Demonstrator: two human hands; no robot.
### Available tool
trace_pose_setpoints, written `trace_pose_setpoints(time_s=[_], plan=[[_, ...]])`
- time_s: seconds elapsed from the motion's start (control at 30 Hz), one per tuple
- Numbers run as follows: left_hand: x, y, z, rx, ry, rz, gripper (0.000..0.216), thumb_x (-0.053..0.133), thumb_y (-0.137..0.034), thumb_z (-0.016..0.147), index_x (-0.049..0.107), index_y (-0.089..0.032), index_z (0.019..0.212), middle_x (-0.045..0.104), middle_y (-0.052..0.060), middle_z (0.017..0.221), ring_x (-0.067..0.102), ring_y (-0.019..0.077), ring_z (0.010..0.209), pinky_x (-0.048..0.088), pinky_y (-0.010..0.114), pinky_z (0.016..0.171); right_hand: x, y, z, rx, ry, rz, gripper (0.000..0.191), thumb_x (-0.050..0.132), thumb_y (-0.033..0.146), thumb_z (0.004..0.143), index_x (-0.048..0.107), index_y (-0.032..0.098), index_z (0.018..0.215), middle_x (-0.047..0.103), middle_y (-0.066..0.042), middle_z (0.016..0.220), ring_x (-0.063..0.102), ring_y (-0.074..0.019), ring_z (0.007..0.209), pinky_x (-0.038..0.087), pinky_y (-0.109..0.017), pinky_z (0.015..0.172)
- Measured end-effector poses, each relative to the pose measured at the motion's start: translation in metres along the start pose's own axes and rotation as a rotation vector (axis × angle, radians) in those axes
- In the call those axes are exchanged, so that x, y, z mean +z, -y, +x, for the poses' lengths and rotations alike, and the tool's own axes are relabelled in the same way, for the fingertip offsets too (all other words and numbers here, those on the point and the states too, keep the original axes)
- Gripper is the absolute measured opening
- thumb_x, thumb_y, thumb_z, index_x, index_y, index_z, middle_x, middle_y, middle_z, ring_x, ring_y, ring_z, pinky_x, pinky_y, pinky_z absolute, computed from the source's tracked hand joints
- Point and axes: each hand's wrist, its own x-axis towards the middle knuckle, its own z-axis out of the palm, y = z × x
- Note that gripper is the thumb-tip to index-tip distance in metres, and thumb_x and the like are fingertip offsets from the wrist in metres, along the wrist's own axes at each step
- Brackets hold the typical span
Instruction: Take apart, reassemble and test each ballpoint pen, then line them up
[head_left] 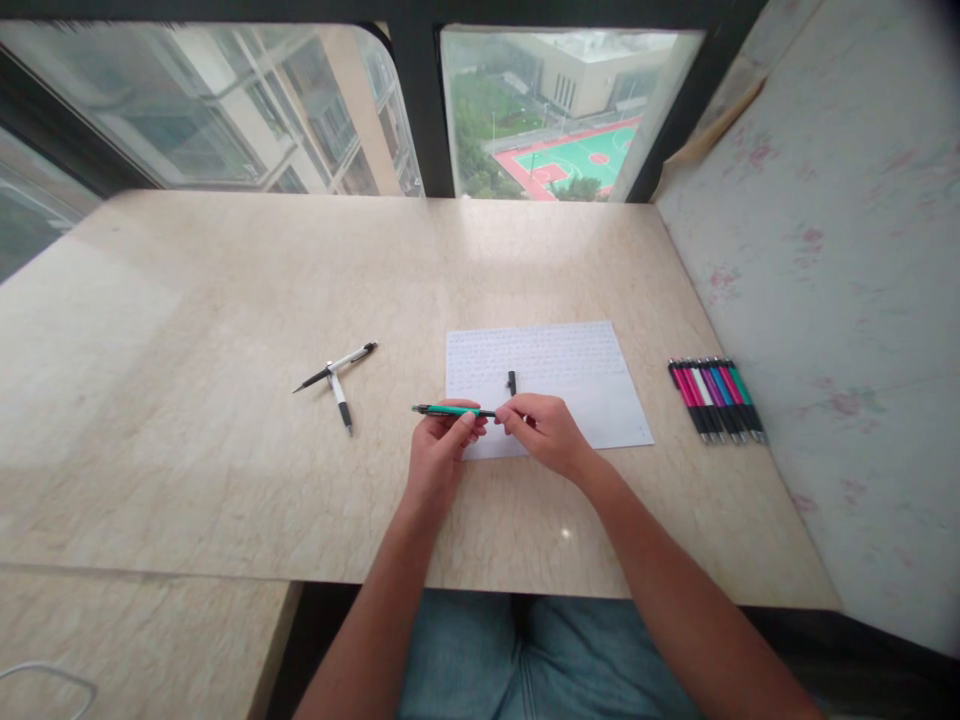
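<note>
A green pen with a dark clip end lies level between my two hands, above the front left part of a sheet of paper. My left hand is closed around its green barrel, thumb on top. The fingers of my right hand pinch the pen's dark right end; its very tip is hidden by them. A small black piece with a side bump, perhaps a pen part, rests on the paper just beyond my right hand. Lines of handwriting cover the paper's upper part.
Left of the paper, a black-and-white pen touches a white piece with a black grip. Several coloured pens lie in a row at the right, near the papered wall. Windows border the far edge; a white cable is at lower left.
</note>
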Motion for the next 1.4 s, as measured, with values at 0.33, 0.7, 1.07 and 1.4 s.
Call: trace_pose_setpoints(time_s=[0.33,0.7,1.07,1.4], plan=[[-0.001,-0.002,0.002,0.013,-0.050,0.037,0.025,0.084,-0.031,0.069,0.076,-0.015,0.087,0.073,0.006,0.073,0.063,0.0110,0.064,0.047,0.020,0.060,0.001,0.000,0.003,-0.061,-0.043,0.041,0.030,0.053,0.033,0.097,0.068,0.017,0.075,0.065,0.000,0.066,0.056,-0.0102,0.060,0.042,-0.023,0.061],[-0.004,0.000,0.007,0.015,-0.069,0.025,0.023,0.084,-0.031,0.069,0.075,-0.015,0.083,0.071,0.004,0.070,0.062,0.0104,0.062,0.047,0.019,0.058,0.005,0.002,0.002,-0.110,-0.126,-0.062,0.020,0.062,0.038,0.091,0.066,0.018,0.088,0.064,-0.002,0.078,0.055,-0.0118,0.068,0.044,-0.024,0.064],[-0.002,-0.002,0.003,-0.001,-0.056,0.037,0.021,0.084,-0.028,0.068,0.076,-0.017,0.084,0.070,0.003,0.069,0.061,0.0101,0.063,0.047,0.020,0.060,-0.003,-0.001,0.003,-0.023,-0.127,0.121,0.016,0.067,0.036,0.087,0.068,0.020,0.085,0.068,-0.003,0.080,0.058,-0.0125,0.069,0.044,-0.024,0.057],[0.000,0.002,0.005,0.033,-0.014,0.122,0.020,0.082,-0.030,0.071,0.076,-0.017,0.085,0.072,0.005,0.074,0.064,0.0132,0.068,0.048,0.024,0.066,-0.007,-0.003,0.003,0.004,-0.050,0.074,0.028,0.057,0.035,0.094,0.068,0.018,0.074,0.067,-0.002,0.070,0.056,-0.0111,0.063,0.043,-0.025,0.061]])
